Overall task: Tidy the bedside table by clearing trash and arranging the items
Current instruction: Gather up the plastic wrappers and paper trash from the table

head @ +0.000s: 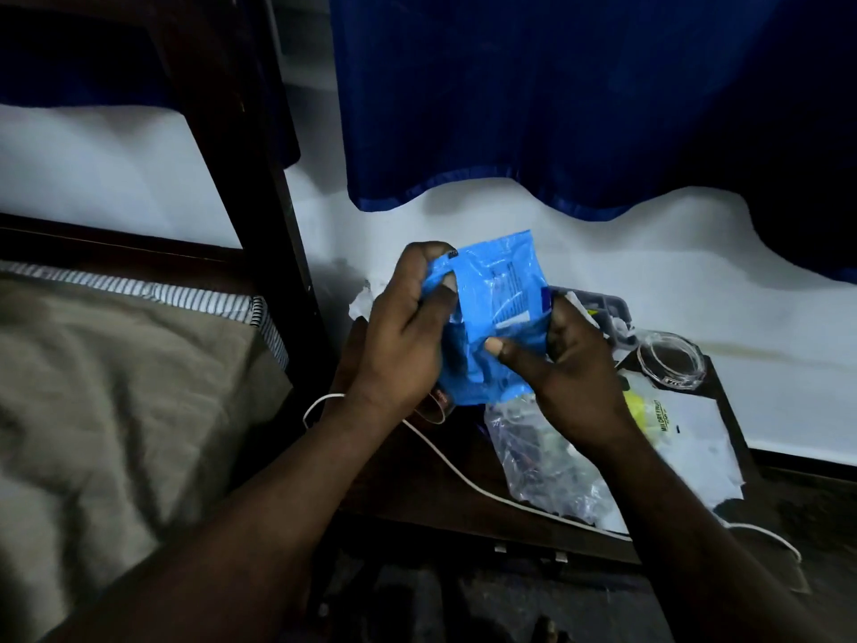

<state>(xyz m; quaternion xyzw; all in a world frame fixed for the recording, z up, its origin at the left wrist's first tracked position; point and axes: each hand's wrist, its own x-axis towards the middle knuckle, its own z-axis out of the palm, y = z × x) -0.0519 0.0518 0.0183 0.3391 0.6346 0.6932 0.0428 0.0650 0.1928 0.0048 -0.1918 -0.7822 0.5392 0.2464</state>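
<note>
A crumpled blue plastic wrapper is held up over the dark wooden bedside table. My left hand grips its left edge, fingers curled into the plastic. My right hand holds its right side, thumb pressing across the lower middle. Below the hands a clear plastic bag with dark contents lies on the table. A white printed packet with yellow on it lies to the right. A glass ashtray stands at the table's far right corner.
A white cable runs across the table and off its right edge. A grey tray-like thing and crumpled white paper sit behind the hands. The bed with a beige sheet lies left, a blue curtain hangs above.
</note>
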